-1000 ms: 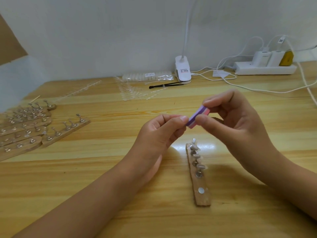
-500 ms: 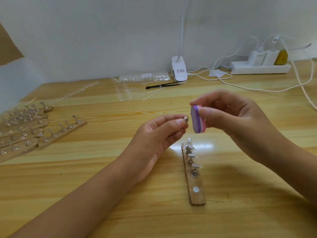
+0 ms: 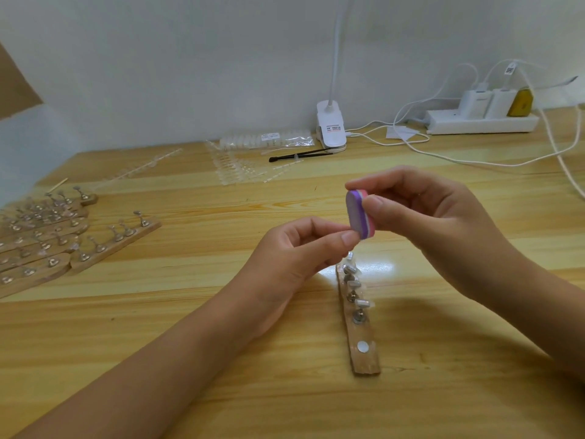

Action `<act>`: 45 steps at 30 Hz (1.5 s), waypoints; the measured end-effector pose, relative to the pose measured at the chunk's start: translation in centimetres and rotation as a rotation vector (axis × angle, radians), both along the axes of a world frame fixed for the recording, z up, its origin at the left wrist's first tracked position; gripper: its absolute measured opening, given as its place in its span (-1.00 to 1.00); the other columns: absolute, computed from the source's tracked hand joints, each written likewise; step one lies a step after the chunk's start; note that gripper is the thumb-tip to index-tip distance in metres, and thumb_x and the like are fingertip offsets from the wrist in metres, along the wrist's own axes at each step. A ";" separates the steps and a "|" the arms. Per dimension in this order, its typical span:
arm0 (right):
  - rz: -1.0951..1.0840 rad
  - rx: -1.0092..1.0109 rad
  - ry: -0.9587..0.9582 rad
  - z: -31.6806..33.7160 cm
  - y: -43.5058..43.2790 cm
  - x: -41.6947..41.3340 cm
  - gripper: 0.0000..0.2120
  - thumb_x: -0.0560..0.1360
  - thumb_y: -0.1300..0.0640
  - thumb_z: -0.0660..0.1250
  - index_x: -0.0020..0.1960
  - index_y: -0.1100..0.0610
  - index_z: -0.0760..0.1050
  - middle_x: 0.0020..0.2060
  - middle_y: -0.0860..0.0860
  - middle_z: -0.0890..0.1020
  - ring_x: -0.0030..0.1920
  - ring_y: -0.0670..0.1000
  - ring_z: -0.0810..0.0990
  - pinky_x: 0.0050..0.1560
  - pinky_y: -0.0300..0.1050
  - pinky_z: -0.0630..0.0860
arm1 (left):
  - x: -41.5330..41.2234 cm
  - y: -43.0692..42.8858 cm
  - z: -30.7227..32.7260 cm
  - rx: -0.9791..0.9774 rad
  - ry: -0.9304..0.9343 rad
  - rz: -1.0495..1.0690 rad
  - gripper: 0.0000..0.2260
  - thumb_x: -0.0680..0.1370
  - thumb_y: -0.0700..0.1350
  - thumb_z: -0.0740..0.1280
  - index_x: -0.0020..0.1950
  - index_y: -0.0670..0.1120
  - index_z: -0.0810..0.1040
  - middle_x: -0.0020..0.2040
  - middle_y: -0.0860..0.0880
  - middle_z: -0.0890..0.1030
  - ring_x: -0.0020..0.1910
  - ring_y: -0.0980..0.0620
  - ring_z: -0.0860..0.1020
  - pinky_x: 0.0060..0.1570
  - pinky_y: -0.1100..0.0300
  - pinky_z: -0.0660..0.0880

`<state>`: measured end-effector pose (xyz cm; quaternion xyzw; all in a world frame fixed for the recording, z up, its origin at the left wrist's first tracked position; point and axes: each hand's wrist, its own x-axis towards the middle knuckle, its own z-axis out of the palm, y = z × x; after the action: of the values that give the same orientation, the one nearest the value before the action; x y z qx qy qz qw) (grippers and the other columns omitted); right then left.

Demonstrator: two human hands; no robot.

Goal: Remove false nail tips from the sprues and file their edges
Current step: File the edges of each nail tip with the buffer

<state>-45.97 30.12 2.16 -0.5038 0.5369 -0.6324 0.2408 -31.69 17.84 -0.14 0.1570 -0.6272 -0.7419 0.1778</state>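
My right hand [image 3: 421, 213] pinches a small purple and pink buffer block [image 3: 359, 214] between thumb and forefinger, held upright above the table. My left hand [image 3: 297, 251] pinches a tiny piece at its fingertips, pressed against the block's lower edge; the piece itself is hidden. Below them a wooden holder strip [image 3: 361, 315] lies on the table with several small metal stands carrying clear nail tips. Clear sprues of nail tips [image 3: 240, 167] lie farther back.
Several more wooden strips with metal stands [image 3: 60, 236] lie at the left. At the back sit a bag of tips [image 3: 266, 139], a black tool [image 3: 299, 153], a white clip lamp [image 3: 330, 128] and a power strip [image 3: 481, 120] with trailing cables.
My left hand's fingertips moved up and right to meet the buffer block, which half a second ago stood apart from them. The block is turned more upright than a second ago.
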 end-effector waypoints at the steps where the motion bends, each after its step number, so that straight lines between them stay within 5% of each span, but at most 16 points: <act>1: 0.013 0.010 0.000 0.1 0.0 0.0 -0.78 0.44 0.11 0.38 0.07 0.11 0.63 -0.10 0.14 0.70 -0.11 -0.04 0.68 -0.06 -0.27 0.57 | 0.0 0.0 0.0 0.025 0.007 0.000 -0.92 0.38 -0.07 0.49 -0.14 0.00 0.72 -0.18 0.05 0.67 -0.15 0.17 0.61 -0.06 0.35 0.52; 15: 0.012 0.053 0.015 0.1 0.0 -0.1 -0.76 0.42 0.08 0.38 0.07 0.10 0.64 -0.06 0.06 0.72 -0.05 0.00 0.69 -0.04 -0.29 0.56 | 0.0 -0.2 -0.5 -0.033 -0.011 0.019 -0.74 0.32 0.03 0.53 -0.06 -0.05 0.70 -0.10 0.02 0.69 -0.06 0.14 0.61 0.05 0.27 0.55; 20: 0.031 0.071 0.020 0.0 0.0 -0.2 -0.75 0.43 0.10 0.38 0.08 0.14 0.64 -0.11 0.05 0.72 -0.10 -0.01 0.68 -0.07 -0.29 0.56 | -0.2 -0.3 -0.6 0.012 -0.039 0.066 -0.91 0.37 -0.04 0.48 -0.17 0.00 0.71 -0.16 0.00 0.63 -0.13 0.12 0.56 -0.01 0.31 0.55; 26: 0.093 0.079 0.018 0.2 0.1 -0.5 -0.76 0.39 0.08 0.42 0.03 0.12 0.66 -0.10 0.07 0.72 -0.14 -0.04 0.68 -0.11 -0.31 0.56 | -0.3 -0.9 -0.2 0.176 0.037 0.157 -0.78 0.36 -0.09 0.55 -0.07 -0.13 0.66 -0.18 0.00 0.65 -0.18 0.15 0.60 -0.09 0.37 0.55; 29: -0.033 0.082 0.136 0.2 0.2 -1.8 -0.79 0.41 0.02 0.41 0.03 0.01 0.66 -0.10 0.03 0.71 -0.15 -0.07 0.66 -0.10 -0.31 0.57 | -0.1 -1.5 0.0 0.242 0.126 0.130 -0.89 0.42 -0.16 0.52 -0.06 -0.08 0.73 -0.09 -0.02 0.69 -0.09 0.13 0.64 -0.05 0.35 0.55; 35: -0.298 0.370 0.849 -1.9 -0.1 -5.1 -0.86 0.50 0.09 0.37 0.04 0.00 0.64 -0.08 -0.14 0.54 -0.11 -0.15 0.51 -0.12 -0.15 0.45 | -0.1 -1.3 0.3 0.248 0.169 0.003 -0.82 0.48 -0.17 0.38 -0.01 -0.04 0.75 0.03 -0.05 0.71 0.01 0.11 0.66 0.00 0.34 0.55; 40: -0.313 0.415 0.939 -2.2 -0.1 -5.3 -0.77 0.52 0.09 0.36 0.16 -0.01 0.61 0.01 -0.12 0.51 -0.01 -0.07 0.48 0.02 -0.02 0.49 | -0.1 -1.2 0.3 0.209 0.135 -0.001 -0.83 0.45 -0.16 0.37 -0.10 -0.07 0.76 -0.10 -0.03 0.72 -0.10 0.12 0.67 -0.08 0.35 0.56; 45: -0.252 -0.025 0.896 -0.3 0.2 -2.7 -0.69 0.51 0.04 0.39 0.22 0.10 0.57 -0.01 -0.03 0.56 -0.03 -0.09 0.53 0.01 -0.27 0.46 | -0.2 -1.1 0.0 0.173 0.096 -0.008 -0.86 0.43 -0.14 0.40 -0.12 -0.05 0.76 -0.13 -0.02 0.71 -0.14 0.14 0.66 -0.09 0.37 0.55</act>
<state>-48.72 30.30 1.85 -0.6612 0.6372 -0.3832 -0.0996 -31.90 16.79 -0.10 0.1335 -0.5523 -0.8006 0.1903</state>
